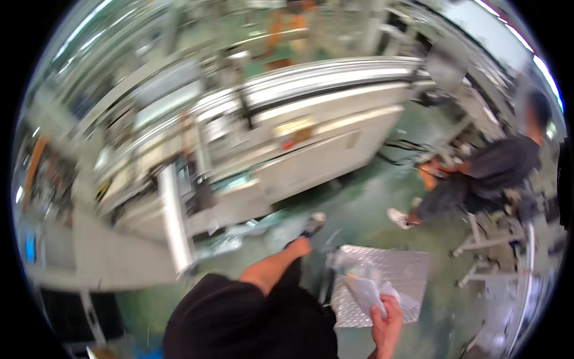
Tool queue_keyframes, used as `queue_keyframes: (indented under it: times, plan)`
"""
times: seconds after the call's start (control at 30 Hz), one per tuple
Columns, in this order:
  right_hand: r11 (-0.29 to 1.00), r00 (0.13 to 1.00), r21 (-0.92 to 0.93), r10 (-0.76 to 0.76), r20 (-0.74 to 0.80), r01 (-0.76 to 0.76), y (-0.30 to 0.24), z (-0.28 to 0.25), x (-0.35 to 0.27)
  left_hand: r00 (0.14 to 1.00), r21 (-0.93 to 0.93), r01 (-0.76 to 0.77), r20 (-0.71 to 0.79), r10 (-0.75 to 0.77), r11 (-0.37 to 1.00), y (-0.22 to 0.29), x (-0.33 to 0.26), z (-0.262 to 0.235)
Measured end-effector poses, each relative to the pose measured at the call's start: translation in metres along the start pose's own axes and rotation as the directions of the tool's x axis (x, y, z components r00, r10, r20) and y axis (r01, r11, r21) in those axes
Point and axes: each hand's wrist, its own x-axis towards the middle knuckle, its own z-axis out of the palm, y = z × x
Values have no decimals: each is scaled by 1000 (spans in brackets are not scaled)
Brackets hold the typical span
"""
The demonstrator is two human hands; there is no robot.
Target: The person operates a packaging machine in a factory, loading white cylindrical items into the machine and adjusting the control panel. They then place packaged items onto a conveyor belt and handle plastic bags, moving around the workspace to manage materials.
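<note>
Near the lower right, my right hand [387, 314] is closed on a crumpled, whitish, partly see-through sheet or bag [363, 290]. What it holds, if anything, is too blurred to tell. Beneath it lies a silvery, textured square platform [409, 266] with a dark bar along its left side. My left forearm reaches forward from a black sleeve, and my left hand [302, 246] hangs low beside my dark-clad leg. Its fingers are smeared by motion, and I see nothing held in it. My shoe [314, 223] shows just beyond that hand.
A long pale machine [335, 152] with silver rails crosses the middle. At the right a person in dark clothes [490, 173] bends over, hands near an orange item [427, 173]. Cables [406, 145] lie on the green floor. Wheeled frames [490, 245] stand at the right.
</note>
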Motion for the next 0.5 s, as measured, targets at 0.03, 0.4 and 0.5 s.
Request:
queue_keyframes:
  times: [0.03, 0.4, 0.5]
  plan:
    - [1000, 999, 8, 14, -35, -14, 1, -7, 37, 959, -304, 267, -15, -284, 915, -21, 22, 12]
    - [993, 996, -94, -61, 68, 68, 18, -82, 405, 905, -341, 423, 206, -372, 840, -42, 313, -167]
    - [979, 963, 145, 102, 250, -142, 19, -105, 481, 905, -375, 408, 286, -314, 833, -30, 380, -160]
